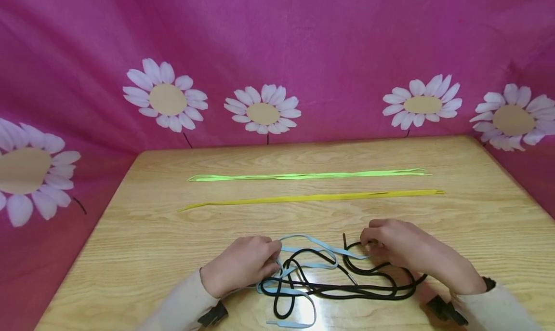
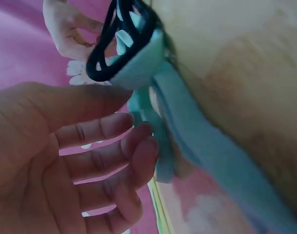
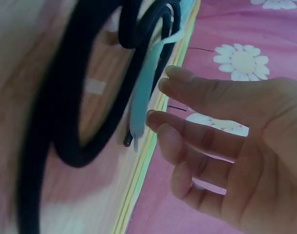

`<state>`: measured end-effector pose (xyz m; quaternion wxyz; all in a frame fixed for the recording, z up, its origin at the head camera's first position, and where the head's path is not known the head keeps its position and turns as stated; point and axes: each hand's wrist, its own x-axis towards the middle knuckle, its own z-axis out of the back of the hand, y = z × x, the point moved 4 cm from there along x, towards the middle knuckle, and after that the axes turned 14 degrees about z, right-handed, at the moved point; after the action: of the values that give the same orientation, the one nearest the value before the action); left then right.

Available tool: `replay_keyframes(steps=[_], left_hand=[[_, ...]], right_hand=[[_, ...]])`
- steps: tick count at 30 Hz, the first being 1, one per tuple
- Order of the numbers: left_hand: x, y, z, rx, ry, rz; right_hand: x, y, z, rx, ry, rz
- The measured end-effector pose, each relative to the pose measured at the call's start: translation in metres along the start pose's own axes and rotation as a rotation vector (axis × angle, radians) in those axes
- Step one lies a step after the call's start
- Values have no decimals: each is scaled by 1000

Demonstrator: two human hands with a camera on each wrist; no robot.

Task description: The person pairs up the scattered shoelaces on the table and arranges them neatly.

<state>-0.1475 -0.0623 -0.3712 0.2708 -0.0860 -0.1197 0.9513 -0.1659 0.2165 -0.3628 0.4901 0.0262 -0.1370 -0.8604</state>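
A light blue flat shoelace [image 2: 207, 139] and a black round shoelace [image 3: 43, 112] lie tangled at the front of the table. On the left of the tangle is my left hand [image 1: 243, 266], its fingers bent and fingertips at the blue lace. In the left wrist view a gap shows between thumb and index finger. At the other side, my right hand [image 1: 403, 244] hovers over the black loops. The blue lace's tip [image 3: 137, 131] hangs close to its fingertips, with thumb and index finger apart. Part of the tangle is hidden under the left hand.
Across the wooden table [image 1: 130, 254] lie a bright green lace bundle [image 1: 303, 176] and, nearer me, a yellow lace bundle [image 1: 312, 197], both stretched straight. A pink cloth with daisies [image 1: 329, 56] hangs behind and beside the table.
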Motion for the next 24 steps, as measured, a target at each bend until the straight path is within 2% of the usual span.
replay_keyframes(steps=[8,12,18,24], left_hand=[[1,5,-6,16,-30,-8],[0,8,-7,20,-32,12],[-2,7,-6,-40,67,73],[-3,6,-6,-30,152,91]], right_hand=[[-7,-12,-6,37,50,-39],[-9,-17,-8,34,60,-45],[-14,-22,1,-30,74,-79],[-28,-31,20,-35,60,-141]])
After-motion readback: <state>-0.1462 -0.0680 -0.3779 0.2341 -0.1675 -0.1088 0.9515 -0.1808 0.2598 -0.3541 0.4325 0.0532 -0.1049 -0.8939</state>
